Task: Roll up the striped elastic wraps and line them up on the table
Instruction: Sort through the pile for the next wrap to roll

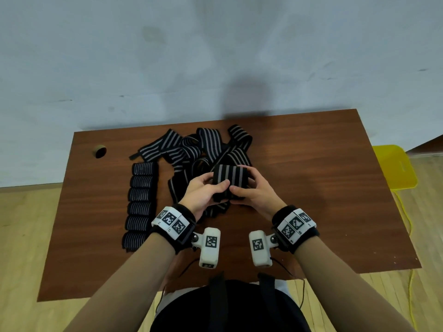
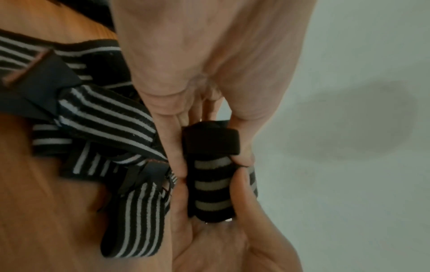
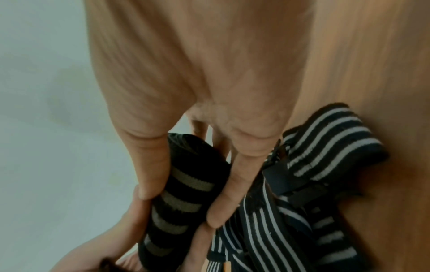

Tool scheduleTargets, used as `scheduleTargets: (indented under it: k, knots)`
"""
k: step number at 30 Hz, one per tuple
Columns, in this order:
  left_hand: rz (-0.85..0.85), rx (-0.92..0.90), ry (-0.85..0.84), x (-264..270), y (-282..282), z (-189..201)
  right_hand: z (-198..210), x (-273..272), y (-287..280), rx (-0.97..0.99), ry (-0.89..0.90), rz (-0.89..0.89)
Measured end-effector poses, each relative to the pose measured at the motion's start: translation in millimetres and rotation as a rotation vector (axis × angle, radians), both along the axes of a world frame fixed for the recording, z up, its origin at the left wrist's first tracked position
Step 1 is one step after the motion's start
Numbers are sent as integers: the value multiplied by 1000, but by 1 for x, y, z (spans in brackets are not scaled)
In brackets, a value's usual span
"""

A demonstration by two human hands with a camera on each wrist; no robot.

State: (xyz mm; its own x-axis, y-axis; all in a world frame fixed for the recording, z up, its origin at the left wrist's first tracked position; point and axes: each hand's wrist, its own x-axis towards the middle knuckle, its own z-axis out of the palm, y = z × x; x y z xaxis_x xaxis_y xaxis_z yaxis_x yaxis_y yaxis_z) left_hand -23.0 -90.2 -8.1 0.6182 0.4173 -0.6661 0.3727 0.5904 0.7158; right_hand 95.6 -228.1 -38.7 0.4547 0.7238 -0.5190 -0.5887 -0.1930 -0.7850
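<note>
Both hands hold one partly rolled black wrap with grey stripes (image 1: 229, 176) above the table's middle. My left hand (image 1: 206, 190) grips its left end and my right hand (image 1: 249, 190) grips its right end, thumbs meeting on top. Its loose tail (image 1: 219, 208) hangs down toward the table. In the wrist views the roll (image 2: 210, 185) (image 3: 184, 198) sits between fingers and thumbs. A tangled pile of unrolled striped wraps (image 1: 203, 147) lies just behind the hands. Several finished rolls (image 1: 141, 202) stand in a column at the left.
The brown wooden table (image 1: 323, 188) has a round cable hole (image 1: 99, 151) at its far left corner. A yellow object (image 1: 395, 166) with a yellow cord lies on the floor to the right. A white wall rises behind the table.
</note>
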Motion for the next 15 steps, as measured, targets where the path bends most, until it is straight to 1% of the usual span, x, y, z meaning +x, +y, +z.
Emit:
scheduleTargets:
  k: [4,6,9,12,15]
  knots:
    - [93,82,30,-27,10,-2,0,-19,24,-4,82,42]
    - [123,118,33,-43,23,-1,-1,-32,38,2,72,63]
    - [179,162,50,-62,48,-8,-3,-50,66,-10,6,66]
    - [227,121,63,-76,70,-20,-3,-64,93,-39,-44,68]
    - [215,35,64,-90,91,-30,-11,-79,114,-87,-34,67]
